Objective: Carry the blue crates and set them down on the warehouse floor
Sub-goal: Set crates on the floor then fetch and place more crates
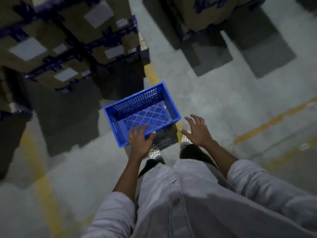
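Note:
A blue perforated crate (142,114) stands empty on the grey concrete floor just ahead of my feet, its mesh shadow falling to its right. My left hand (139,141) is over the crate's near rim with fingers spread, fingertips inside the rim and thumb along it. Whether the fingers grip the rim is unclear; they look relaxed. My right hand (197,131) hovers to the right of the crate, fingers spread wide, apart from it and holding nothing.
Stacked cardboard boxes (68,40) with blue tape and white labels rise at the left and back. More boxes (205,14) stand at the upper right. Worn yellow floor lines (152,74) run under the crate and across the right side. Bare floor (223,100) lies to the right.

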Action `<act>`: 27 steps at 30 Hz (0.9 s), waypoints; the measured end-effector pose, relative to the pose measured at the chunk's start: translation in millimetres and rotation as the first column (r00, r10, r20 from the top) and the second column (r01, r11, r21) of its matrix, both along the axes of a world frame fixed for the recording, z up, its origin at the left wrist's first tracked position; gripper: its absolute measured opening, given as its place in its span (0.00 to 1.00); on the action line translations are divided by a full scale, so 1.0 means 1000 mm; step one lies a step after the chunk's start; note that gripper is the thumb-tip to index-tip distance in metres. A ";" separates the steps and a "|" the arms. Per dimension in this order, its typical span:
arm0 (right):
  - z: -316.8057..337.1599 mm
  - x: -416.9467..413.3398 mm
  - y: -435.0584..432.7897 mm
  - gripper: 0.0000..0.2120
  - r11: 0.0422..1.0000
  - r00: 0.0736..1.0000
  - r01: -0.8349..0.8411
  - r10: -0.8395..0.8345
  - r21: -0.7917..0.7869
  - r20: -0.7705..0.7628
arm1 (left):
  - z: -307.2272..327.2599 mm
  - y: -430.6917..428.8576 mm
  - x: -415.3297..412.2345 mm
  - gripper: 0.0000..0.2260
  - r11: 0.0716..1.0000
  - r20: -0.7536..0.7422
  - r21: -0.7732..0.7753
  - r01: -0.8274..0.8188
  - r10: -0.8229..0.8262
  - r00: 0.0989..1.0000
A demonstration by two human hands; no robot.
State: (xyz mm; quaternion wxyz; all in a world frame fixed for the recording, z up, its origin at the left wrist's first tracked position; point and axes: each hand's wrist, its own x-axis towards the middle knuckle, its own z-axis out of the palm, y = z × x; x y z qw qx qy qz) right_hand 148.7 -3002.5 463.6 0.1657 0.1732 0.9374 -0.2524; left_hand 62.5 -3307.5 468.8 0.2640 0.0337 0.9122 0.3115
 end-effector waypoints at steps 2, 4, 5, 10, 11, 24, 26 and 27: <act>0.012 0.018 0.010 0.43 0.999 0.999 0.039 -0.039 -0.037 0.002 | 0.010 0.023 -0.003 0.39 0.998 0.027 0.026 0.053 -0.054 0.998; 0.023 0.034 0.021 0.43 0.992 0.995 0.097 -0.098 -0.084 -0.007 | 0.016 0.047 -0.007 0.38 0.992 0.063 0.079 0.096 -0.101 0.993; 0.029 0.042 0.025 0.42 0.985 0.991 0.131 -0.133 -0.110 -0.010 | 0.022 0.059 -0.009 0.35 0.987 0.083 0.114 0.117 -0.127 0.988; 0.057 0.074 0.070 0.31 0.915 0.943 0.308 -0.330 -0.260 -0.042 | 0.050 0.140 -0.015 0.27 0.930 0.171 0.280 0.239 -0.293 0.941; 0.061 0.082 0.082 0.29 0.899 0.932 0.330 -0.358 -0.288 -0.052 | 0.052 0.157 -0.015 0.29 0.921 0.176 0.295 0.254 -0.314 0.933; 0.099 0.205 0.257 0.09 0.466 0.497 0.707 -0.863 -0.533 -0.095 | 0.078 0.451 0.056 0.04 0.788 0.218 0.382 0.483 -0.585 0.782; 0.101 0.207 0.279 0.08 0.419 0.458 0.720 -0.886 -0.554 -0.074 | 0.083 0.485 0.058 0.05 0.765 0.210 0.399 0.505 -0.612 0.762; 0.102 0.207 0.290 0.08 0.392 0.440 0.722 -0.896 -0.570 -0.059 | 0.082 0.501 0.059 0.05 0.762 0.211 0.408 0.503 -0.615 0.760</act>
